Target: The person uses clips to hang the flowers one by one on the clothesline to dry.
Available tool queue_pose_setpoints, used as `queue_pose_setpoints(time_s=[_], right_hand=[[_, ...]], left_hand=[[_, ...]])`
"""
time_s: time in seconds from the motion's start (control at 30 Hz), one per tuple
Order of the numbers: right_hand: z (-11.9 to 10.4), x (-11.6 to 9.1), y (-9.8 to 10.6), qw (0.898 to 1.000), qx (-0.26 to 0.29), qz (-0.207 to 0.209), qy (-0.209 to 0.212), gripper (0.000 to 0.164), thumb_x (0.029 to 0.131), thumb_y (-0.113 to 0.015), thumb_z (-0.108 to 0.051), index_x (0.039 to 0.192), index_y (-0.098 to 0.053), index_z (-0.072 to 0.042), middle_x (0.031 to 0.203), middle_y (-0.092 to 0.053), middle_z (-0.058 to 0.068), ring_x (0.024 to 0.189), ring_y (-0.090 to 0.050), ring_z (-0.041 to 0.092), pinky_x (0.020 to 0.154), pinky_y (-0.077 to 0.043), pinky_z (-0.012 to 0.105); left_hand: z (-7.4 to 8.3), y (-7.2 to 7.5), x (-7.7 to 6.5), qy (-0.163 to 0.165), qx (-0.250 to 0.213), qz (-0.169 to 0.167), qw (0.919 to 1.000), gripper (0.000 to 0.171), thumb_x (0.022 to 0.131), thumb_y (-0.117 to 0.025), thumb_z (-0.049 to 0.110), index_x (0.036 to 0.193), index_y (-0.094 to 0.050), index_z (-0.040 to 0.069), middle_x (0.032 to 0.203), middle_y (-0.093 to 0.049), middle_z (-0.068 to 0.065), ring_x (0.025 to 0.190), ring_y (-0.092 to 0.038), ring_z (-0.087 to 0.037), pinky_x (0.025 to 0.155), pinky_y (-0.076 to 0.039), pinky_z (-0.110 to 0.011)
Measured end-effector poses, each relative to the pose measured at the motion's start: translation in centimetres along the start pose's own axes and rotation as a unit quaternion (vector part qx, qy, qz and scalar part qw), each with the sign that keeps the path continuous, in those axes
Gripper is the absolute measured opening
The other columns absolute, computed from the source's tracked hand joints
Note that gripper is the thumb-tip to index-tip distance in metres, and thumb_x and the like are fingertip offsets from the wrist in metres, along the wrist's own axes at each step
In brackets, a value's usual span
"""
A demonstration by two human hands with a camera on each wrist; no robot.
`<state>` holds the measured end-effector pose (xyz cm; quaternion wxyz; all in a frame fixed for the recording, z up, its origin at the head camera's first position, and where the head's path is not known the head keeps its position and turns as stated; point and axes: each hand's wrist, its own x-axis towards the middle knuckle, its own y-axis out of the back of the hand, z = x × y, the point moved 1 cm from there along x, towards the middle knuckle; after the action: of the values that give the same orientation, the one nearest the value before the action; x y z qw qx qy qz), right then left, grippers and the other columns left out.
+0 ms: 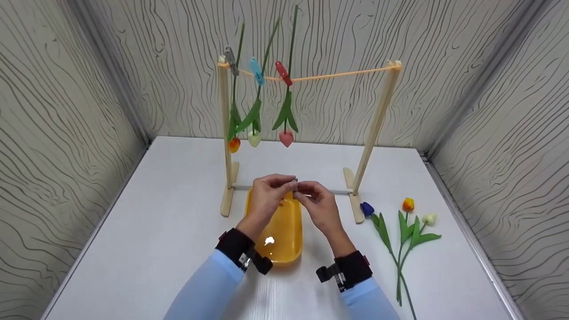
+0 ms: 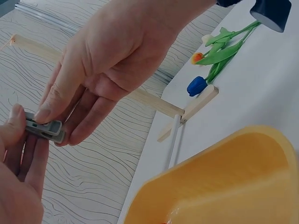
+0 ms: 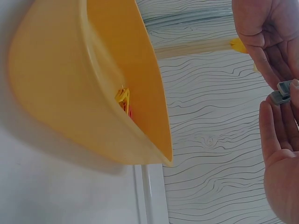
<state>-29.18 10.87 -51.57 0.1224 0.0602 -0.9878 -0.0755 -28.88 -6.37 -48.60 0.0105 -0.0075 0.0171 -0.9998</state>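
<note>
My left hand (image 1: 265, 198) and right hand (image 1: 321, 209) meet above the far end of a yellow tray (image 1: 280, 258). Between their fingertips is a small grey clothespin (image 2: 44, 127), pinched from both sides. Inside the tray lie yellow and red clothespins (image 3: 123, 99). Beyond the hands, an orange string (image 1: 340, 75) carries three tulips hanging head down: an orange-yellow tulip (image 1: 234, 145) on a grey clothespin (image 1: 231, 61), a cream tulip (image 1: 254, 139) on a light blue clothespin (image 1: 256, 71), and a pink tulip (image 1: 286, 138) on a red clothespin (image 1: 283, 74).
Two wooden posts (image 1: 377, 129) on flat feet hold up the string, joined low down by a white bar (image 1: 342, 192). On the table's right lie a blue tulip (image 1: 367, 209), an orange-yellow tulip (image 1: 408, 204) and a cream tulip (image 1: 429, 219), their stems crossing. Patterned walls surround the table.
</note>
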Motion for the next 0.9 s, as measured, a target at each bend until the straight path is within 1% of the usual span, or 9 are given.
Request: queue_pose_setpoints(time_s=[0.17, 0.37, 0.47, 0.57, 0.63, 0.73, 0.8, 0.83, 0.9], right_hand=[[0.0, 0.1, -0.2, 1.0, 0.009, 0.002, 0.001, 0.026, 0.102, -0.076, -0.008, 0.128, -0.074, -0.007, 0.128, -0.076, 0.013, 0.12, -0.075, 0.023, 0.101, -0.062, 0.022], [0.0, 0.0, -0.2, 1.0, -0.003, -0.004, -0.007, 0.026, 0.102, -0.076, -0.011, 0.128, -0.074, -0.009, 0.129, -0.076, 0.011, 0.122, -0.074, 0.024, 0.102, -0.062, 0.022], [0.2, -0.1, 0.3, 0.999, -0.029, -0.016, -0.011, 0.025, 0.102, -0.076, -0.012, 0.127, -0.075, -0.01, 0.128, -0.077, 0.01, 0.121, -0.075, 0.024, 0.103, -0.062, 0.023], [0.6, -0.3, 1.7, 0.994, -0.098, -0.041, 0.005, 0.022, 0.102, -0.076, -0.014, 0.124, -0.076, -0.011, 0.124, -0.078, 0.007, 0.118, -0.076, 0.023, 0.104, -0.063, 0.029], [1.0, -0.5, 3.3, 0.984, -0.159, -0.073, 0.026, 0.019, 0.102, -0.076, -0.011, 0.121, -0.076, -0.01, 0.12, -0.079, 0.01, 0.114, -0.077, 0.026, 0.103, -0.065, 0.036], [1.6, -1.2, 6.5, 0.958, -0.265, -0.109, 0.028, 0.014, 0.1, -0.077, -0.007, 0.114, -0.076, -0.006, 0.113, -0.08, 0.015, 0.106, -0.078, 0.029, 0.098, -0.067, 0.045], [1.9, -2.1, 9.1, 0.935, -0.336, -0.112, -0.018, 0.013, 0.099, -0.076, -0.005, 0.112, -0.075, -0.002, 0.109, -0.079, 0.018, 0.099, -0.077, 0.029, 0.09, -0.067, 0.046], [2.0, -2.6, 10.5, 0.921, -0.372, -0.105, -0.05, 0.015, 0.098, -0.076, -0.005, 0.112, -0.074, 0.001, 0.107, -0.079, 0.019, 0.096, -0.076, 0.029, 0.086, -0.067, 0.046], [2.2, -3.7, 13.1, 0.888, -0.434, -0.081, -0.129, 0.019, 0.097, -0.076, -0.006, 0.111, -0.07, 0.006, 0.102, -0.076, 0.021, 0.089, -0.073, 0.028, 0.078, -0.063, 0.045]], left_hand=[[0.0, 0.1, 0.2, -0.013, -0.02, -0.005, 0.9997, 0.017, 0.1, -0.079, 0.015, 0.115, -0.085, 0.012, 0.109, -0.082, -0.008, 0.091, -0.073, -0.018, 0.082, -0.065, -0.023], [0.0, 0.3, 0.1, -0.012, -0.018, -0.005, 0.9998, 0.016, 0.1, -0.079, 0.014, 0.115, -0.085, 0.012, 0.11, -0.082, -0.009, 0.092, -0.072, -0.018, 0.083, -0.065, -0.022], [-0.2, 0.5, 0.1, -0.012, -0.011, 0.0, 0.9999, 0.016, 0.1, -0.08, 0.015, 0.114, -0.085, 0.012, 0.109, -0.083, -0.009, 0.092, -0.073, -0.019, 0.081, -0.064, -0.022], [-0.4, 0.7, 0.1, -0.015, -0.011, 0.004, 0.9998, 0.016, 0.1, -0.08, 0.015, 0.114, -0.085, 0.011, 0.108, -0.083, -0.008, 0.093, -0.075, -0.019, 0.085, -0.066, -0.025], [-0.5, 0.8, 0.0, -0.016, -0.015, 0.005, 0.9997, 0.016, 0.099, -0.08, 0.014, 0.114, -0.085, 0.01, 0.108, -0.083, -0.008, 0.093, -0.077, -0.019, 0.088, -0.068, -0.029], [-0.6, 1.0, -0.1, -0.016, -0.02, 0.01, 0.9996, 0.015, 0.098, -0.081, 0.012, 0.112, -0.085, 0.009, 0.108, -0.083, -0.009, 0.092, -0.078, -0.016, 0.089, -0.068, -0.031], [-0.7, 1.2, -0.2, -0.014, -0.02, 0.013, 0.9996, 0.015, 0.098, -0.081, 0.012, 0.112, -0.085, 0.009, 0.107, -0.083, -0.008, 0.092, -0.078, -0.015, 0.088, -0.068, -0.029], [-0.8, 1.2, -0.2, -0.012, -0.019, 0.014, 0.9996, 0.014, 0.098, -0.081, 0.011, 0.112, -0.085, 0.009, 0.107, -0.083, -0.008, 0.092, -0.077, -0.015, 0.087, -0.068, -0.028], [-0.8, 1.3, -0.2, -0.01, -0.02, 0.016, 0.9996, 0.014, 0.098, -0.081, 0.011, 0.111, -0.086, 0.01, 0.107, -0.083, -0.008, 0.091, -0.077, -0.015, 0.087, -0.068, -0.028]])
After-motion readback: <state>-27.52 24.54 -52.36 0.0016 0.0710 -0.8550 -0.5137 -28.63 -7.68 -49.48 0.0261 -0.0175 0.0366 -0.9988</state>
